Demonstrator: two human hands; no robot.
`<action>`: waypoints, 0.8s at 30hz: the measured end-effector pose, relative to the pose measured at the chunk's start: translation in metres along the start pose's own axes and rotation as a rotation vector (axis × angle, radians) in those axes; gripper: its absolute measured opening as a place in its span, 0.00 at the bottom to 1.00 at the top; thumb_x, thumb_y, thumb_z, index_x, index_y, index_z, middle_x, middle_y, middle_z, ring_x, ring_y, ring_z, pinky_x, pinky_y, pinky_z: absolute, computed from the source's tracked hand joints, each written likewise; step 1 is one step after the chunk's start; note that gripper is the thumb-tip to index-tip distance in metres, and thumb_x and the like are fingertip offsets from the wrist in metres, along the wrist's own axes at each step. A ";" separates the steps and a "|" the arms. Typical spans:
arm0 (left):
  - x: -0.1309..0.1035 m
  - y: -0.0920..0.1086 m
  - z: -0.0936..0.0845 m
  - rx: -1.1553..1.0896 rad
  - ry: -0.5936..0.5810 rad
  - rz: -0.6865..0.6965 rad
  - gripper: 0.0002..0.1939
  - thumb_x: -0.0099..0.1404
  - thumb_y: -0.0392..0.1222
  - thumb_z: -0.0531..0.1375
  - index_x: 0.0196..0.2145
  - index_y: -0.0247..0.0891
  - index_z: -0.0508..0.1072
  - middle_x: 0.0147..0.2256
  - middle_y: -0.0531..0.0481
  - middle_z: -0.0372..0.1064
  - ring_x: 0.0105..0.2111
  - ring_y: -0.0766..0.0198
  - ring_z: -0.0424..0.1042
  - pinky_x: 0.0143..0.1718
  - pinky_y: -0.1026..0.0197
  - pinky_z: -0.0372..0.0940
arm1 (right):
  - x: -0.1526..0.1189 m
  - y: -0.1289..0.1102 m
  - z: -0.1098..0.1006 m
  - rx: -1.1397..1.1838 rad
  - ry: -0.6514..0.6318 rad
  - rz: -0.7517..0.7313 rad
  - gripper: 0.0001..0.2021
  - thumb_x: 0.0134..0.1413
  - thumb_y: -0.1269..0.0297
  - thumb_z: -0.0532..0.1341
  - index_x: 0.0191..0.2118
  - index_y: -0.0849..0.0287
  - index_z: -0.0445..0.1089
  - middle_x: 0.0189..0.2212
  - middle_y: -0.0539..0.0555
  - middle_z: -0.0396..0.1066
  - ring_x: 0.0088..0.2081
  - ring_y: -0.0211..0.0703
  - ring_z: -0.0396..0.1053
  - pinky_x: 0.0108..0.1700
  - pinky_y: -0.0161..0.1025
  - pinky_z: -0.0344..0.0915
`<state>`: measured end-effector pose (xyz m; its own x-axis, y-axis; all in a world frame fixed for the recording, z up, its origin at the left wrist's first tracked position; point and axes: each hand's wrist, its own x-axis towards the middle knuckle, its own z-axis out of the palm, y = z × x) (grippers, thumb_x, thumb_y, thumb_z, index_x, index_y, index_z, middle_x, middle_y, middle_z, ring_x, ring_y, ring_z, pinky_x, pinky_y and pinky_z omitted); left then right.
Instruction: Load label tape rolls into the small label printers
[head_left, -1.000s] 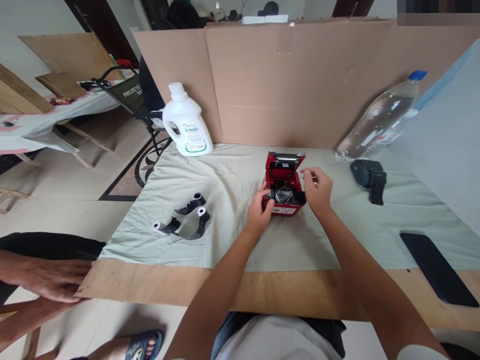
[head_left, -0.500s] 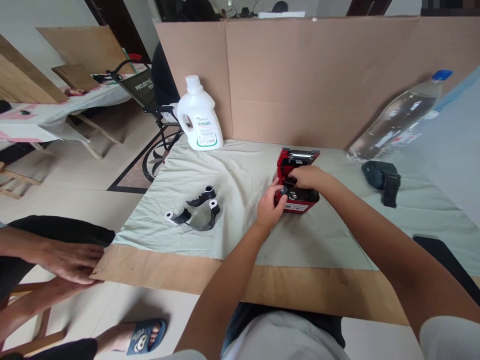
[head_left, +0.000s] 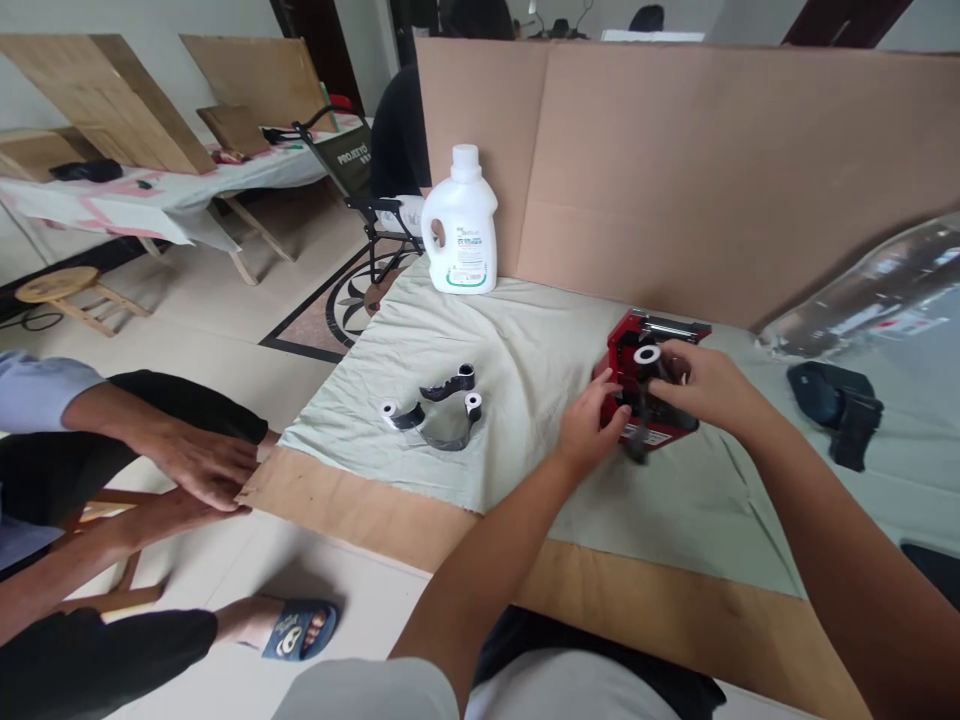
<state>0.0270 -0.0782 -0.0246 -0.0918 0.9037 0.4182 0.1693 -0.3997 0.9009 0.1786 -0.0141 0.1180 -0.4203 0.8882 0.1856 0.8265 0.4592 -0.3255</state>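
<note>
A small red printer (head_left: 613,352) with its lid raised stands on the cloth. My left hand (head_left: 589,428) grips its left side with curled fingers. In my right hand (head_left: 701,385), a roll of black ribbon (head_left: 646,357) with a white core is pinched just above the opened body. A loose dark tail of ribbon hangs down over the printer's front. To the left, several similar ribbon rolls (head_left: 451,384) lie partly unwound on the cloth. My right hand hides part of the printer's inside.
A white detergent jug (head_left: 465,235) stands before the cardboard wall (head_left: 675,180). On the right are a large plastic bottle (head_left: 862,290) and a dark device with a strap (head_left: 832,395). Another person's hands (head_left: 199,465) rest by the table's left corner.
My right hand has come up out of the printer with a ribbon roll in it. My left hand stays at the printer's left side. The view has turned left.
</note>
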 end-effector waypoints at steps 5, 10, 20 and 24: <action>0.002 -0.006 0.001 0.056 -0.012 -0.038 0.20 0.72 0.49 0.61 0.58 0.42 0.72 0.58 0.41 0.75 0.62 0.47 0.73 0.65 0.43 0.68 | 0.046 -0.089 0.027 0.229 -0.042 -0.008 0.06 0.55 0.64 0.60 0.39 0.54 0.69 0.29 0.51 0.72 0.34 0.48 0.68 0.39 0.42 0.64; 0.003 -0.016 0.000 0.038 -0.102 -0.036 0.22 0.68 0.40 0.66 0.59 0.42 0.72 0.62 0.37 0.71 0.67 0.40 0.67 0.68 0.39 0.65 | 0.128 -0.158 0.107 0.439 -0.015 -0.105 0.08 0.59 0.59 0.62 0.40 0.57 0.70 0.38 0.56 0.72 0.43 0.52 0.69 0.48 0.46 0.66; 0.013 -0.006 0.004 -0.057 -0.072 -0.056 0.17 0.69 0.41 0.67 0.54 0.42 0.73 0.70 0.38 0.60 0.70 0.45 0.64 0.75 0.41 0.56 | 0.185 -0.188 0.213 0.340 -0.070 -0.173 0.15 0.54 0.72 0.61 0.49 0.60 0.70 0.49 0.61 0.73 0.49 0.51 0.70 0.54 0.45 0.67; 0.009 0.001 -0.004 -0.091 -0.087 -0.055 0.19 0.69 0.42 0.67 0.56 0.44 0.72 0.71 0.39 0.59 0.70 0.45 0.62 0.74 0.40 0.57 | 0.181 -0.182 0.225 0.303 -0.137 -0.224 0.18 0.54 0.74 0.60 0.51 0.59 0.70 0.52 0.60 0.75 0.51 0.52 0.71 0.56 0.47 0.68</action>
<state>0.0225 -0.0711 -0.0199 -0.0124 0.9330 0.3597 0.0761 -0.3578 0.9307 -0.1322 0.0665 0.0025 -0.6409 0.7498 0.1645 0.5691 0.6079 -0.5536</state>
